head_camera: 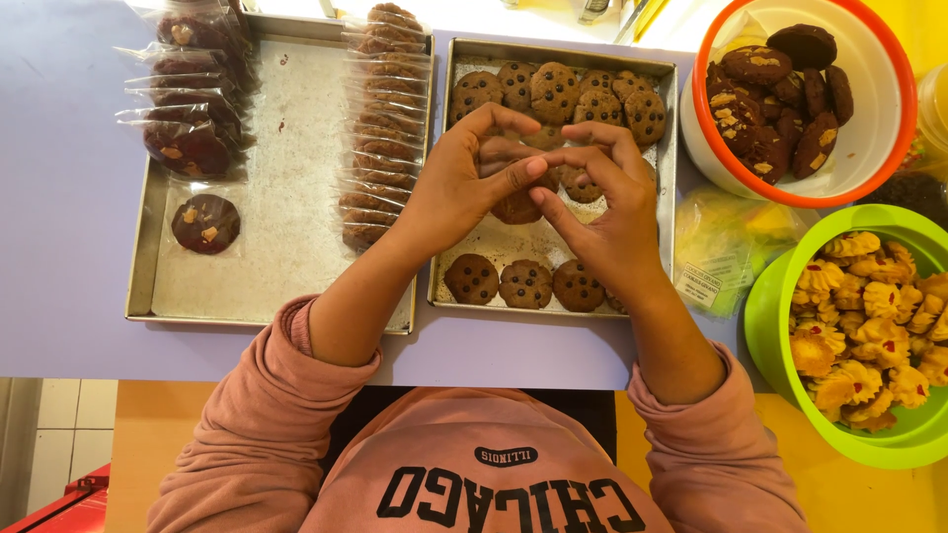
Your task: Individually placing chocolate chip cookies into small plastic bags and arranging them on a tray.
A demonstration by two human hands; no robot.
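A brown chocolate-chip cookie (517,205) sits between the two hands, above the middle of the right baking tray (668,148). Whether it is inside a clear wrapper cannot be told. Only its near edge shows below the fingers.

The left hand (456,188) comes in from the near left, its wrist bent so the palm faces right. Its fingers curl over the far side of the cookie and the thumb stretches right along the near side, closing on it. The right hand (604,202) comes in from the near right, and its index finger and thumb arch toward the left hand, with the fingertips meeting the left thumb just above the cookie. It also pinches at the cookie, though how much it actually grips is hidden by the fingers. Both forearms angle up from pink sweatshirt sleeves (259,424) pushed back above the wrists.

In the same tray, more cookies lie in a row along the far edge (553,91) and another row along the near edge (523,283). To the left is a second tray (286,212), holding a line of bagged cookies (380,128) on its right side and dark bagged cookies (190,89) on its left. To the right is a white tub with an orange rim (869,168), full of dark cookies. Nearer is a green bowl (765,326) of yellow piped cookies, with clear bags (726,247) between them and the tray.
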